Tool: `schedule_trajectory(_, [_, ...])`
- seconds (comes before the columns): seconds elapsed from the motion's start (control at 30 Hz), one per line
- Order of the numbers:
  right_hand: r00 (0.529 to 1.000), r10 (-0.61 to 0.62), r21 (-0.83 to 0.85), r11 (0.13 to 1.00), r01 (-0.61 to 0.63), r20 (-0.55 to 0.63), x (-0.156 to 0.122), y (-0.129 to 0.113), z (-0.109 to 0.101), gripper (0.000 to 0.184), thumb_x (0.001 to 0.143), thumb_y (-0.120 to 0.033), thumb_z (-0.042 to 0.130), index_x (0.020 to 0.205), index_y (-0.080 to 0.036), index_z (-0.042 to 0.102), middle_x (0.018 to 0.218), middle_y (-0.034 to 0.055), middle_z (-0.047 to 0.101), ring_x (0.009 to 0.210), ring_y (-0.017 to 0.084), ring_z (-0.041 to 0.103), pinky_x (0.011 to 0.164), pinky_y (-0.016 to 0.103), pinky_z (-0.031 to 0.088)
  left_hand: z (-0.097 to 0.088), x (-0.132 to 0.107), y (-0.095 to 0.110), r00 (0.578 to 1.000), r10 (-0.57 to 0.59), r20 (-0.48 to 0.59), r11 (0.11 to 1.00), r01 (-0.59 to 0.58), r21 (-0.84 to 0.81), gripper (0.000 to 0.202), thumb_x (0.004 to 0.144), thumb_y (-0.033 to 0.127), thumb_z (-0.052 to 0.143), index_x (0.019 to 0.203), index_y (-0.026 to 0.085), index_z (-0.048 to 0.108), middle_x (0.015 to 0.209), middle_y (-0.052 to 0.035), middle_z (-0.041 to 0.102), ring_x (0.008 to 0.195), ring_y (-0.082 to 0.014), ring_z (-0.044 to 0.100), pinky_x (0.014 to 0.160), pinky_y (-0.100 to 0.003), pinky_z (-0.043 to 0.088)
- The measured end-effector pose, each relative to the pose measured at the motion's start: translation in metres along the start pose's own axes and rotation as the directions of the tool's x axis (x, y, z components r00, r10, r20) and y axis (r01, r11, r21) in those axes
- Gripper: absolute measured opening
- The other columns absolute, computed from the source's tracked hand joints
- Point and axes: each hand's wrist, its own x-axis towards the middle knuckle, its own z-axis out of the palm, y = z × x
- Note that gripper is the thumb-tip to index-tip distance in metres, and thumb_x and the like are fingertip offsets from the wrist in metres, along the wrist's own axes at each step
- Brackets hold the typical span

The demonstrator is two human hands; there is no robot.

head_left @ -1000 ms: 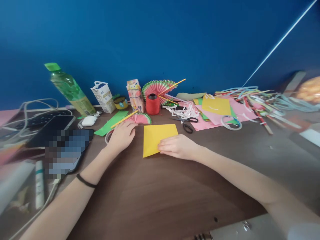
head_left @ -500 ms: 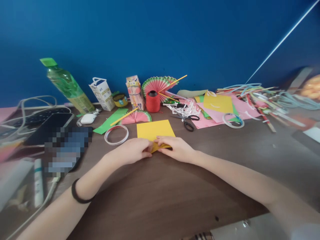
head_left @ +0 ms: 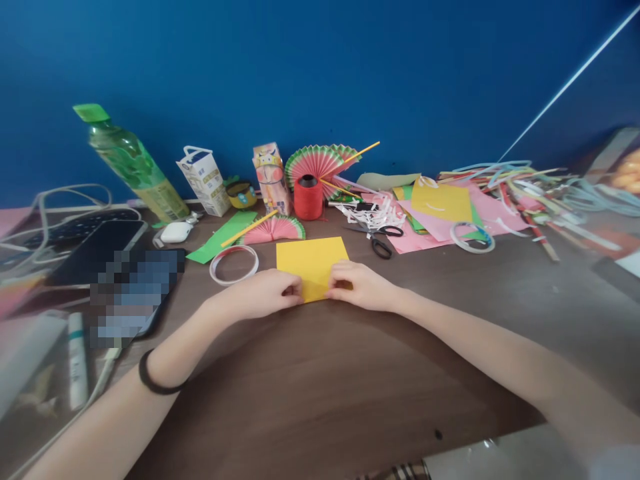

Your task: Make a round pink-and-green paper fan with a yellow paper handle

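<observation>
A yellow paper sheet (head_left: 313, 260) lies flat on the brown table (head_left: 320, 393) in front of me. My left hand (head_left: 263, 293) pinches its near left edge with curled fingers. My right hand (head_left: 360, 285) pinches the near right edge, fingers closed on the paper. A black band circles my left wrist. Just left of the sheet lies a white tape ring (head_left: 233, 264). Behind the sheet lies a pink and green paper fan (head_left: 274, 229) with a yellow stick.
A red thread spool (head_left: 308, 197), black scissors (head_left: 381, 245), a green bottle (head_left: 131, 165), two small cartons and a second fan stand at the back. Coloured paper and strips pile at the right. A phone, cables and a tablet lie at the left.
My left hand left the fan and came to the yellow sheet's near edge. Both hands now pinch that edge, and the sheet has shifted slightly left.
</observation>
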Motion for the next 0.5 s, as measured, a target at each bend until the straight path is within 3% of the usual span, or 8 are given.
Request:
schedule_trajectory(0.3, [0.996,0.073,-0.065,0.995,-0.070,0.047,0.0002,0.0021,-0.0035,0.017,0.084,-0.027,0.057,0.070,-0.016,0.057,0.080,0.0038,0.053,0.082,0.017,0.050,0.075,0.029,0.040,-0.0043,0.0013,-0.0026,0.999,-0.040,0.012,0.999,0.040,-0.022,0.022,0.079,0.034,0.044,0.066,0.019,0.052,0.070,0.0013,0.058,0.062,-0.0129,0.050,0.057,-0.024,0.033])
schedule_trajectory(0.5, [0.989,0.129,-0.032,0.991,-0.127,0.072,-0.0010,0.0006,-0.0073,0.021,0.084,-0.029,0.057,0.068,-0.016,0.054,0.087,0.0037,0.049,0.078,0.014,0.050,0.074,0.028,0.040,-0.0042,0.0029,-0.0059,0.998,-0.058,0.013,0.998,0.058,0.013,0.020,0.079,0.030,0.042,0.065,0.019,0.050,0.075,0.0005,0.058,0.069,-0.0142,0.052,0.061,-0.024,0.035])
